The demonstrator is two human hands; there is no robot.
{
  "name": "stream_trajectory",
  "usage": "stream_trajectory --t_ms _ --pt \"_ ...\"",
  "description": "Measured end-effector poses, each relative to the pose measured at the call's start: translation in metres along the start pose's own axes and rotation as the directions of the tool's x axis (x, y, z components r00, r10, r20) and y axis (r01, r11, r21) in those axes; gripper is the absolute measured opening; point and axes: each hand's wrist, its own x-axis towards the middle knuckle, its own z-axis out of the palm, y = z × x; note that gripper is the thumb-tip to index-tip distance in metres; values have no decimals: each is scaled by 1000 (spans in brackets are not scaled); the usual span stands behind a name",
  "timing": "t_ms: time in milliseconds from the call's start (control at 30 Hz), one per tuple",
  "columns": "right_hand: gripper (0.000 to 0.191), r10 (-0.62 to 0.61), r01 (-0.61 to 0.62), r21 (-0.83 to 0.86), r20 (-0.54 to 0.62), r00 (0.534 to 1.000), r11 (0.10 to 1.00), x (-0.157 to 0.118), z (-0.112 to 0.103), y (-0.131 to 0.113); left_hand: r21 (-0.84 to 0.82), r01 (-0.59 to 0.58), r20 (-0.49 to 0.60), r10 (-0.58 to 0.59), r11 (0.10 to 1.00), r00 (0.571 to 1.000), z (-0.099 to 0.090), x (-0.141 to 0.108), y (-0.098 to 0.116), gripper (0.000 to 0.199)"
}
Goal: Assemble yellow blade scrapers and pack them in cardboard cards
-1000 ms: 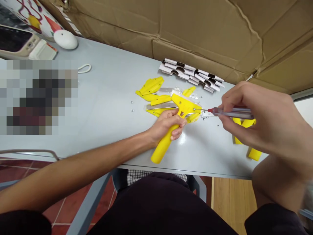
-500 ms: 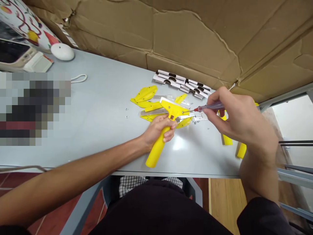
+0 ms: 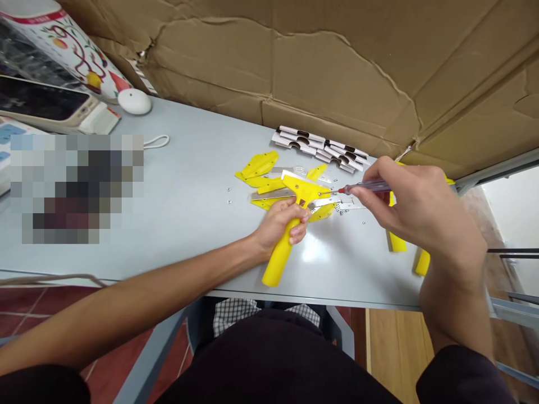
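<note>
On my feed, creased brown cardboard [image 3: 295, 67] fills the back, and a pale grey table [image 3: 185, 196] runs below it. Next size down, the yellow tool [image 3: 309, 192], held over the tabletop, handle slanting down-left: smooth round grip, head flaring out wide, white strip along its top edge, small squarish opening at the neck, two small round fastener spots. My left hand [image 3: 284, 221] is wrapped snugly round the upper handle. Behind, a stack of white-and-black card sleeves [image 3: 322, 147]. Loose yellow parts [image 3: 259, 165] spread around the head, metal strips [image 3: 273, 194] among them. Screwdriver [image 3: 370, 185]: clear purplish handle, red collar, thin shaft; my right hand [image 3: 412, 199] pinches it, tip at the right-hand spot, contact too small to confirm. Smallest: metal hardware [image 3: 342, 211] scattered beside the head
</note>
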Motion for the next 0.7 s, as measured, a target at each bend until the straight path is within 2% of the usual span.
stream_trajectory --t_ms 100,233,300,400,600,700 --pt "31 23 -23 -33 11 1000 999 0 -1 -1 -8 -10 8 10 1000 1000 0 0 0 22" --pt "23 -10 3 81 90 996 997 0 -4 -2 -11 -4 -13 3 1000 1000 1 0 0 21" --pt "20 -10 4 81 65 998 997 0 -4 -2 -14 -3 -31 2 1000 1000 1 0 1 21" --pt "24 31 -31 24 16 999 999 0 -4 -3 -14 -3 -37 3 1000 999 2 0 0 22" --pt "24 -3 -3 104 63 998 995 -1 -2 -4 -7 -14 -30 14 1000 999 0 0 -1 22" --pt "21 2 -4 39 35 999 999 0 0 -3 12 -13 -16 14 1000 1000 -1 0 0 22"
